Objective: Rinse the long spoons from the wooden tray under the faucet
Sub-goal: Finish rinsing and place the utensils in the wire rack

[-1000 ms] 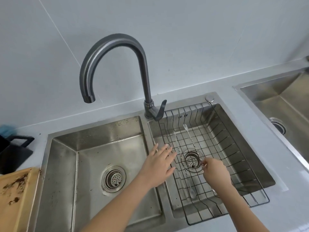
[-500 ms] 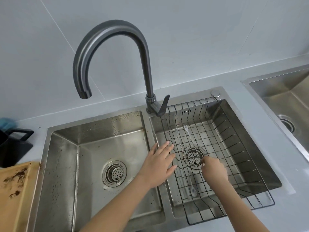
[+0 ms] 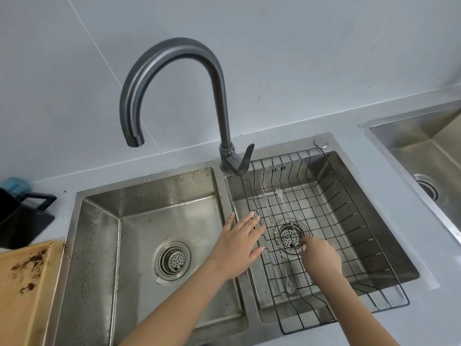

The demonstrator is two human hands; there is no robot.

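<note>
Two long thin metal spoons with forked far ends lie in the black wire rack (image 3: pixel 349 201) in the right basin. One long spoon (image 3: pixel 289 285) rests free, its bowl near me. My right hand (image 3: pixel 321 257) has curled fingers that pinch the near part of the other long spoon (image 3: pixel 283 203), just above the drain. My left hand (image 3: pixel 239 248) lies flat with straight fingers over the divider between the basins, holding nothing. The grey faucet (image 3: pixel 219 78) arches over the left basin, and no water is visible. The stained wooden tray (image 3: pixel 27 290) sits at the lower left.
The left basin (image 3: pixel 104 245) holds only its drain strainer (image 3: pixel 173 260). A black container (image 3: pixel 17 221) stands on the counter at far left. A second sink (image 3: pixel 424 146) lies at the right edge. The faucet lever (image 3: pixel 245 158) points toward the rack.
Both hands stay where they were over the divider and the rack. Only the view has shifted slightly.
</note>
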